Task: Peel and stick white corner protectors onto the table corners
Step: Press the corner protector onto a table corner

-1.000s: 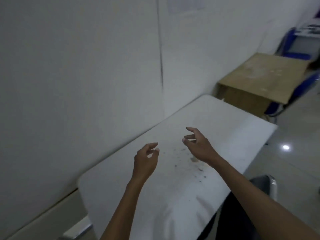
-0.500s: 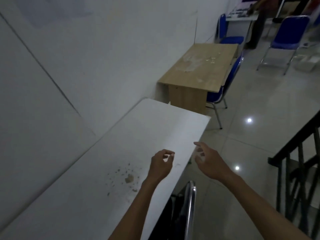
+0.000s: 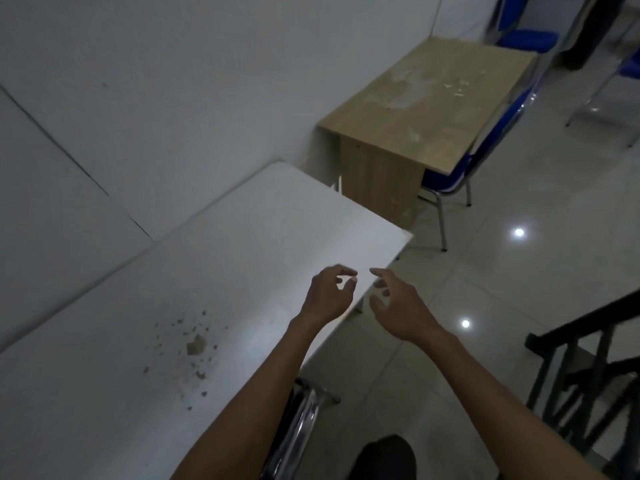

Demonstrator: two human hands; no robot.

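Over the near-right edge of the white worktop (image 3: 242, 244) both hands hover close together, well short of its right corner (image 3: 408, 234). The left hand (image 3: 327, 296) has thumb and forefinger curled toward each other as if nipping something tiny; whether a white corner protector or a scrap of its backing sits in that pinch I cannot tell, since nothing white stands out against the pale top. The right hand (image 3: 398, 306) hangs just beside it, off the edge and above the floor, fingers spread and loosely bent, its grip released, most likely ready to help peel or to take whatever the left has. No protector shows anywhere else, not on the corner either.

Brownish crumbs and a small lump (image 3: 196, 344) litter the top nearer the left, apart from the hands. Beyond the far end stands a wooden desk (image 3: 426, 109) with blue chairs (image 3: 485, 157) tucked at it, a chrome chair frame (image 3: 304, 420) sits under the near edge, and a dark stair railing (image 3: 588, 358) is at the right; none bars the way to the corner
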